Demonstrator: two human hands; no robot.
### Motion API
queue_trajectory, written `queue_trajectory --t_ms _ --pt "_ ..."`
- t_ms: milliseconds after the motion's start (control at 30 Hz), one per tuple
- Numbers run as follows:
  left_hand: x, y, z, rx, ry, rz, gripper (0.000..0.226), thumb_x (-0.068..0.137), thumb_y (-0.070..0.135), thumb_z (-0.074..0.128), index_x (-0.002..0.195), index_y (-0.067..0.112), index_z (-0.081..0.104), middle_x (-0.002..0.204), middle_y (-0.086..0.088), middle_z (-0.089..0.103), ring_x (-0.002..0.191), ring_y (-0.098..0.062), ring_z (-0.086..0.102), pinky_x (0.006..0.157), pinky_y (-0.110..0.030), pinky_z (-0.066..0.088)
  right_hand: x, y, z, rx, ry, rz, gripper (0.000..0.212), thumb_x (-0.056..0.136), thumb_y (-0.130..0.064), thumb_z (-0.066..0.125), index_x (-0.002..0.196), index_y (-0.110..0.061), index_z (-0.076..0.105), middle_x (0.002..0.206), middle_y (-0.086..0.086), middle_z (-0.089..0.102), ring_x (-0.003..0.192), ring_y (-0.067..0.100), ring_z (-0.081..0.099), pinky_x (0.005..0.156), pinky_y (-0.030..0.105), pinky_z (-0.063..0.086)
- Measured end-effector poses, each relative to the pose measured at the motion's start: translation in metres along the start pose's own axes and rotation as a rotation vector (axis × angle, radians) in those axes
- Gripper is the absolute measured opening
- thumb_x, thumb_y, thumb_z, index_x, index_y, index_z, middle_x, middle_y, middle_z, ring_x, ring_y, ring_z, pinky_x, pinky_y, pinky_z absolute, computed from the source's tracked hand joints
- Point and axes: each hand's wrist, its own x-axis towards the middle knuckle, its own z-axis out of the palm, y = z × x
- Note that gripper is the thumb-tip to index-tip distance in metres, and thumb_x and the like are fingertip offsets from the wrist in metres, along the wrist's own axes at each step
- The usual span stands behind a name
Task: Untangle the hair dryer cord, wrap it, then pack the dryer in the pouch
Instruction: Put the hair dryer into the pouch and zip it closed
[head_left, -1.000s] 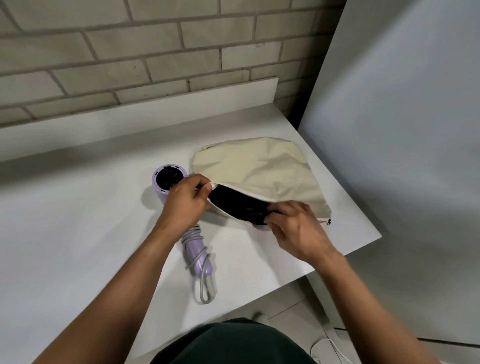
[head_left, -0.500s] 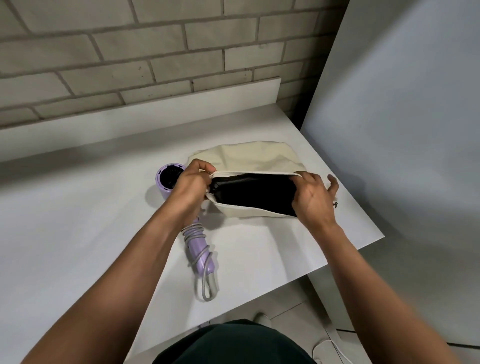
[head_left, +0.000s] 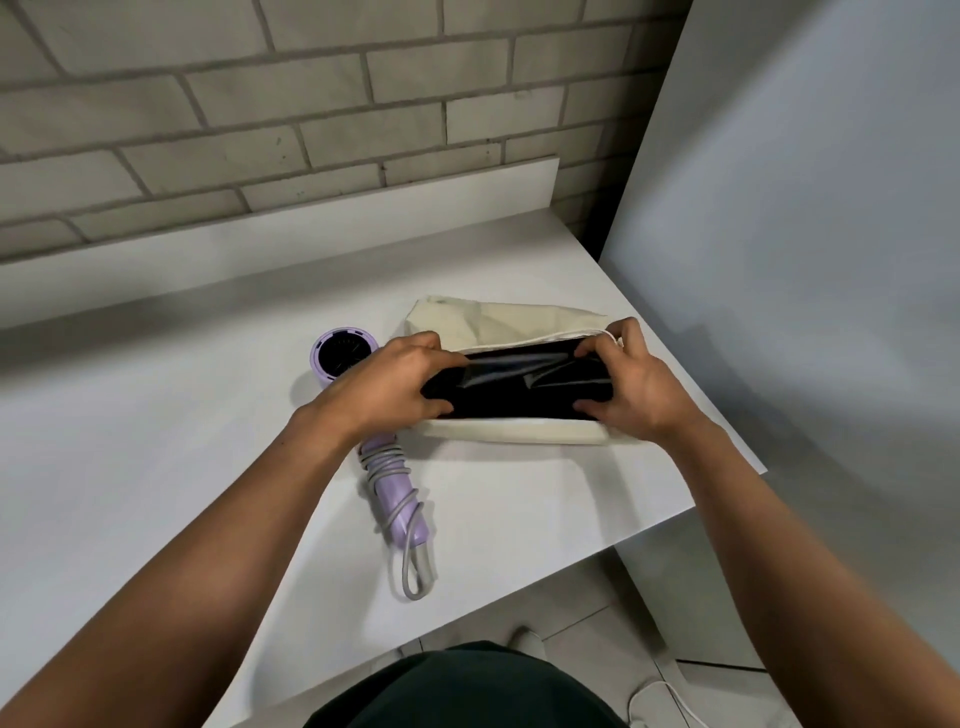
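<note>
While both hands spread pouch (head_left: 498, 322) mouth, dryer not yet packed. Left hand (head_left: 384, 384) grips mouth's 9 o'clock end, right hand (head_left: 631, 387) pinches 3 o'clock end; black lining (head_left: 509, 405) exposed. Hair dryer (head_left: 397, 499) lies on table (head_left: 156, 467) at pouch's 8 o'clock, cord (head_left: 383, 461) wound round handle, loop trailing toward 6. Judged left: insert dryer, close pouch. No readable brand, label.

Left forearm (head_left: 218, 545) and right forearm (head_left: 769, 545) are bare. They extend forward from the lower corners of the view and converge toward the centre. Left grip (head_left: 395, 384): knuckles up, wrist roughly straight, fingers curled over the far edge of the pouch (head_left: 498, 322) mouth at its left end, thumb hooked at the near edge. Right grip (head_left: 636, 387): mirrored at the right end, fingertips pinching the far edge, thumb at the near edge. The grips are apart, with the mouth spread between them.
</note>
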Motion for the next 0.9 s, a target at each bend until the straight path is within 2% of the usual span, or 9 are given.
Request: queue_trajectory --t_ms 100,267,367,467,600,667,767,833,900 --pt "0.003 -0.004 -0.003 0.026 0.17 0.0 0.032 0.101 0.024 0.063 0.133 0.017 0.068 0.107 -0.002 0.067 0.101 -0.027 0.066 0.089 -0.039 0.053 0.002 0.008 0.001 -0.103 0.145 -0.12 0.044 0.082 -0.001 0.071 0.123 -0.015 0.063 0.13 0.008 0.048 0.082 0.039 0.064 0.068 0.044 0.057" --pt "0.003 -0.012 -0.01 0.127 0.163 -0.043 0.025 0.107 0.035 0.049 0.121 0.024 0.067 0.115 0.004 0.071 0.109 -0.022 0.063 0.081 -0.044 0.056 0.001 0.025 -0.003 -0.15 0.284 -0.262 0.028 0.099 -0.016 0.054 0.117 -0.015 0.075 0.107 0.005 0.075 0.093 0.037 0.065 0.077 0.048 0.059" --pt "0.005 -0.017 -0.008 0.235 0.205 -0.059 0.029 0.106 0.039 0.046 0.114 0.021 0.066 0.113 0.004 0.06 0.109 -0.019 0.051 0.071 -0.042 0.055 -0.001 0.033 0.001 -0.013 0.24 -0.14 0.024 0.107 -0.018 0.05 0.122 -0.021 0.068 0.124 0.001 0.069 0.113 0.032 0.057 0.094 0.049 0.053" --pt "0.01 -0.019 -0.001 0.208 0.163 -0.003 0.025 0.104 0.033 0.049 0.107 0.015 0.066 0.11 -0.001 0.055 0.104 -0.023 0.052 0.074 -0.046 0.055 0.007 0.037 0.012 0.128 0.278 -0.042 0.022 0.105 -0.011 0.055 0.12 -0.017 0.07 0.145 0.004 0.053 0.127 0.03 0.047 0.107 0.037 0.038" --pt "0.015 -0.024 -0.005 0.008 0.117 0.028 0.014 0.103 0.023 0.059 0.107 0.014 0.07 0.101 0.004 0.063 0.094 -0.018 0.061 0.086 -0.034 0.05 0.013 0.028 0.014 0.134 0.245 0.128 0.027 0.096 -0.002 0.058 0.114 -0.013 0.075 0.13 0.005 0.059 0.118 0.03 0.06 0.099 0.042 0.051" --pt "0.017 -0.029 -0.009 -0.023 0.134 0.011 0.013 0.101 0.021 0.064 0.107 0.014 0.074 0.101 0.001 0.069 0.09 -0.015 0.06 0.085 -0.026 0.044 0.007 0.006 0.007 -0.065 0.281 0.174 0.034 0.088 -0.001 0.059 0.116 -0.014 0.075 0.13 0.008 0.064 0.117 0.04 0.06 0.095 0.048 0.051" --pt "0.019 -0.032 -0.014 -0.022 0.134 -0.003 0.013 0.1 0.02 0.066 0.107 0.014 0.075 0.101 -0.001 0.069 0.087 -0.011 0.054 0.083 -0.025 0.042 -0.02 -0.062 0.006 -0.144 0.427 0.001 0.041 0.081 -0.011 0.057 0.119 -0.016 0.074 0.13 0.011 0.066 0.112 0.041 0.059 0.091 0.05 0.051" --pt "0.021 -0.03 -0.014 -0.019 0.129 -0.002 0.014 0.1 0.02 0.066 0.107 0.013 0.076 0.101 -0.003 0.07 0.089 -0.014 0.058 0.083 -0.023 0.04 -0.046 -0.116 0.017 0.068 0.299 -0.192 0.035 0.087 -0.017 0.053 0.114 -0.017 0.075 0.113 0.004 0.069 0.097 0.032 0.064 0.085 0.043 0.055" --pt "0.023 -0.03 -0.015 -0.018 0.13 -0.005 0.013 0.099 0.019 0.067 0.106 0.013 0.076 0.1 -0.005 0.07 0.093 -0.021 0.063 0.082 -0.023 0.039 -0.059 -0.155 0.032 0.288 -0.057 -0.176 0.027 0.094 -0.025 0.058 0.115 -0.022 0.075 0.107 -0.003 0.069 0.092 0.02 0.067 0.084 0.039 0.057"
